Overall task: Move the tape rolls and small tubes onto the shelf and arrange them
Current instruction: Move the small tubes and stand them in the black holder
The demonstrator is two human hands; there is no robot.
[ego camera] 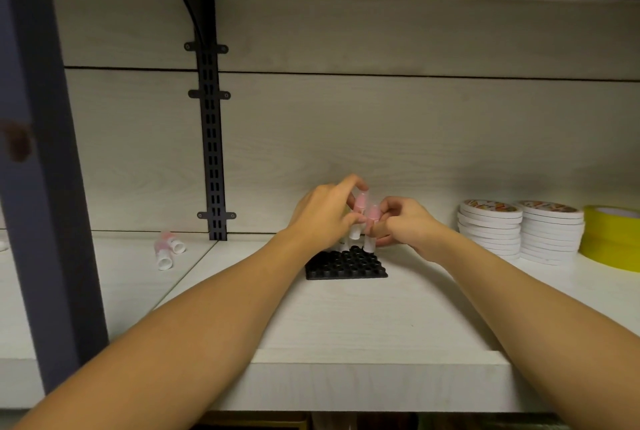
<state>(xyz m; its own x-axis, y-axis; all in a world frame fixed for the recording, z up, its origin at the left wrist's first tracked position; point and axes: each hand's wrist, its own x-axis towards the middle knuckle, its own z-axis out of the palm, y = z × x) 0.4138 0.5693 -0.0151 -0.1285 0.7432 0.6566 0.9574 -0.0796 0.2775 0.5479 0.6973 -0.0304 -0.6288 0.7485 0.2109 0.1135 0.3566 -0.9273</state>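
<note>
Above the black pegged rack (pixel 346 265), the left hand (pixel 323 213) pinches 1 pink translucent tube (pixel 358 215) and the right hand (pixel 403 222) pinches another (pixel 371 227), both upright, white ends down; 2 more tubes (pixel 168 248) lie left on the white wood-grain shelf (pixel 346 325), flat tape rolls (pixel 519 230) stacked right, beside a yellow roll (pixel 611 239)

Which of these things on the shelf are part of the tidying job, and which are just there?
Job: pink tubes in both hands, two loose tubes, black tube rack, white tape stacks, yellow tape roll.
Just there: black wall bracket, dark post.
</note>
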